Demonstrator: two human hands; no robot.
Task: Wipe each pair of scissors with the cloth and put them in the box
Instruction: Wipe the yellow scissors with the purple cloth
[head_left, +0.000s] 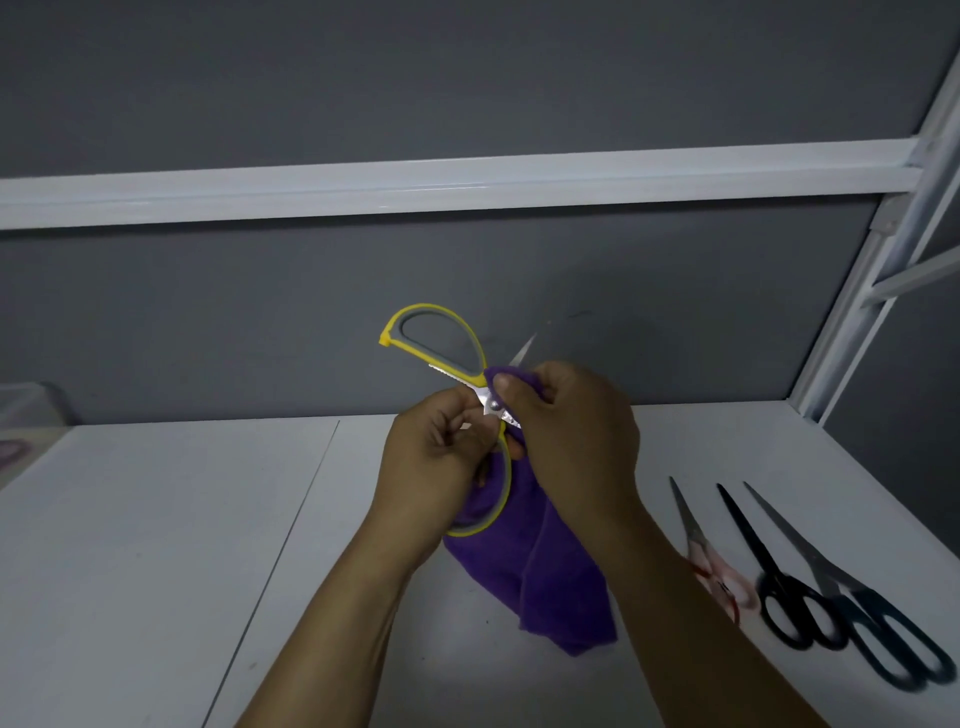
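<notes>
Here, left hand (441, 449) gripped the scissors (490, 402) near the pivot; right hand (576, 436) pinched the cloth (540, 561) against a blade.

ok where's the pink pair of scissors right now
Head view, lower right: the pink scissors lie flat on the white table, between the purple cloth on their left and a black-handled pair on their right.

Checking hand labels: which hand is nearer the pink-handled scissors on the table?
Right. The right hand is up-left of the pink-handled scissors; the left hand lies farther left, beyond it.
</notes>
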